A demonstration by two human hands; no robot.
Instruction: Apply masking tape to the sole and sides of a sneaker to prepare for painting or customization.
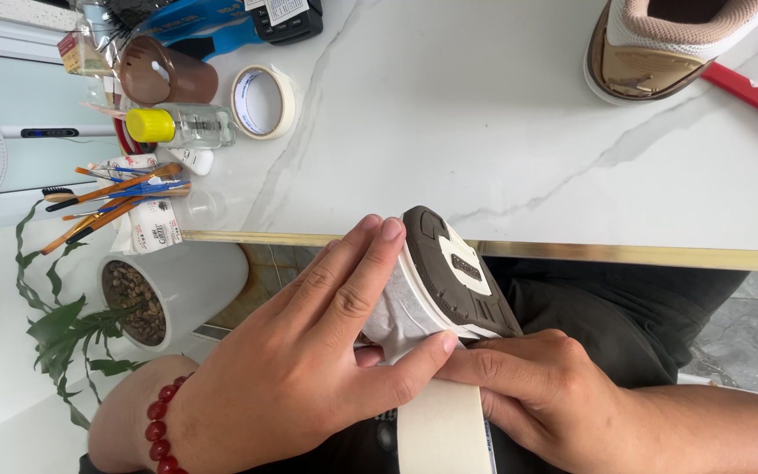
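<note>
White marble with grey veins and a brass-coloured edge forms the counter [484, 114], seen from above. Below its edge, a shoe [445, 276] with a dark brown sole is held tilted on its side over the lap, sole turned to the right. The left hand [309, 360] is laid flat and wide over the shoe's upper, which is covered in pale tape; a red bead bracelet [164, 426] is worn on its wrist. The right hand [528, 386] is closed around a roll of masking tape [440, 430], with its fingertips pressed against the shoe just beside the left thumb.

A second shoe [660, 44], tan and white, is set at the far right of the counter, touching a red bar [752, 92]. At the far left, a smaller tape roll [263, 101], a clear bottle with a yellow cap [182, 125] and a brown cup [164, 75] are grouped together. Paintbrushes [116, 197] are stood near a white plant pot [177, 290] on the floor.
</note>
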